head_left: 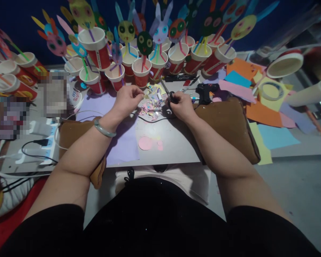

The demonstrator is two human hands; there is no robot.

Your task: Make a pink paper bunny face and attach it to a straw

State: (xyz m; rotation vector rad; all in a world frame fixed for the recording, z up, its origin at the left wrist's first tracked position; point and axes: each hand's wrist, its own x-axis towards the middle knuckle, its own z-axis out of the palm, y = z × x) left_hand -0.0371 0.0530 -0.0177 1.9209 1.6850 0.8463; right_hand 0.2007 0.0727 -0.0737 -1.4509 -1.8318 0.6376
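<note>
My right hand (182, 106) is closed around the dark handles of a pair of scissors (165, 86), whose blades point up and to the left. My left hand (127, 101) is closed in a pinch, thumb against fingertips; whatever it may hold is too small to make out. Between and below both hands lies a pile of small colored paper scraps (151, 109). Closer to the table's front edge are a pink paper circle (144, 143) and a smaller pink piece (159, 144).
Red paper cups (141, 76) with rabbit-faced straws line the back. Colored paper sheets (264, 114) and a tape roll (270, 89) lie right. A black glue gun (205, 93) rests beyond the brown cushion (224, 125). Power strips (52, 142) with cables occupy the left.
</note>
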